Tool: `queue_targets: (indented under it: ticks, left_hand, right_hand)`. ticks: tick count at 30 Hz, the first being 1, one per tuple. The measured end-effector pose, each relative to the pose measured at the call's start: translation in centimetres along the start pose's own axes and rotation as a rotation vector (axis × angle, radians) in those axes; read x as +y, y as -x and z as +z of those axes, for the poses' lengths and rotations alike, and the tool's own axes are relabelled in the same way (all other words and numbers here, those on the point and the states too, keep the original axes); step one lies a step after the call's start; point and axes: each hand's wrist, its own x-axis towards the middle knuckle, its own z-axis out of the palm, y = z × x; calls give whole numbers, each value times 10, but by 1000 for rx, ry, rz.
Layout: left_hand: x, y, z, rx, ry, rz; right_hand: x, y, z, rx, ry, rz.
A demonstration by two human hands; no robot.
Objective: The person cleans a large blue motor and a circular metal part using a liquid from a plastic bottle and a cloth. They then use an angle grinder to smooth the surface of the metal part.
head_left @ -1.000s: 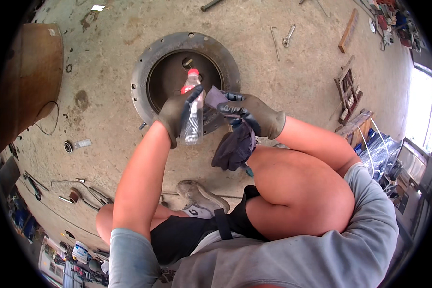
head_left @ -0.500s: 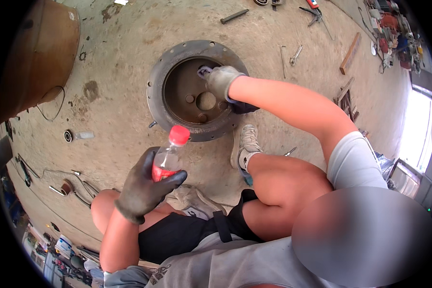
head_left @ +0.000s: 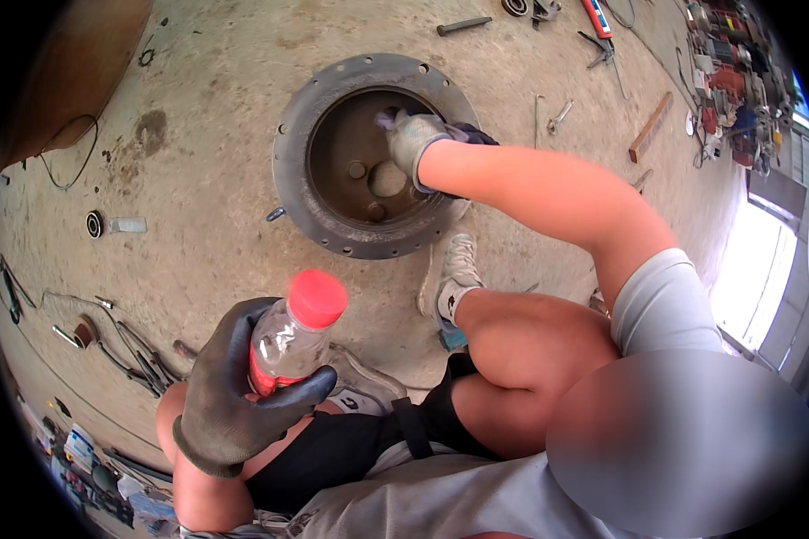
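Observation:
My left hand (head_left: 216, 404), in a grey glove with a dark palm, is closed around a clear plastic bottle (head_left: 289, 346) with a red cap and red label. It holds the bottle tilted above my bent leg, the cap on. My right hand (head_left: 415, 144), in a pale grey glove, reaches into a round metal drum (head_left: 298, 193) on the floor. A bit of purplish cloth (head_left: 388, 119) shows at its closed fingers, slightly blurred. The drum has a wide flange with holes, several bolt heads inside and a round hole in its bottom. Dark material (head_left: 475, 135) lies by the right wrist.
A large rusty drum (head_left: 81, 72) stands at the far left. On the concrete floor lie a bearing (head_left: 94, 225), a long bolt (head_left: 465, 26), a caulking gun (head_left: 598, 45), a wrench (head_left: 561, 117) and a wooden strip (head_left: 652, 128). Hoses (head_left: 130, 346) lie at the left.
My left hand has brought the bottle lower and closer to me. My right hand stays inside the drum, with the cloth shifted slightly. The view has shifted a little.

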Motion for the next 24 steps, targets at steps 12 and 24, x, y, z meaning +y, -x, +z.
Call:
queue_targets:
  ticks: [12, 24]
  left_hand:
    - [4, 11, -7, -13, 78, -58]
    - [-4, 8, 2, -32, -24, 77]
  right_hand:
    - [15, 3, -36, -206, 144, -426]
    - [14, 18, -46, -267, -209, -156]
